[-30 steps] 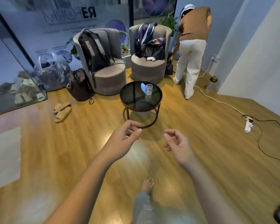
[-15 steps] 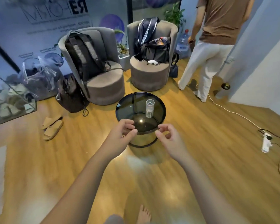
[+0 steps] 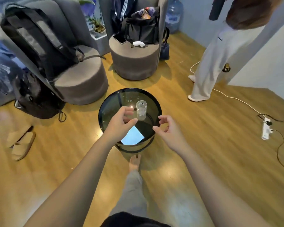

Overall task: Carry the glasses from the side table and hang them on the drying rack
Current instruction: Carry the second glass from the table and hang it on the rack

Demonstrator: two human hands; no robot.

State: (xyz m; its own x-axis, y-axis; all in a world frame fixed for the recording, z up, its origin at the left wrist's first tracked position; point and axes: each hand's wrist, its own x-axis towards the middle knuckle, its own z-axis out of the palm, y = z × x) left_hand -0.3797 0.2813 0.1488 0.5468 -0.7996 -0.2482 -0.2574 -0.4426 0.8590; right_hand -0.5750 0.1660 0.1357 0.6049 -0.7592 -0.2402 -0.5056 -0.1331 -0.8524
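One clear drinking glass (image 3: 141, 109) stands upright on the round dark glass side table (image 3: 110, 102). My left hand (image 3: 120, 123) hovers over the table just left of and nearer than the glass, fingers loosely curled, holding nothing. My right hand (image 3: 166, 129) hangs over the table's right rim, fingers also loosely curled and empty. Neither hand touches the glass. No drying rack is in view.
Two grey armchairs stand behind the table: the left one (image 3: 79, 82) bears a black backpack (image 3: 38, 40), the right one (image 3: 134, 61) a black bag. A person in white trousers (image 3: 215, 63) stands at the right. Slippers (image 3: 20, 143) lie left; a power strip (image 3: 265, 130) and cables lie right.
I have walked up to the side table, which now lies directly under my hands. Both hands moved forward over the tabletop, close to the glass.
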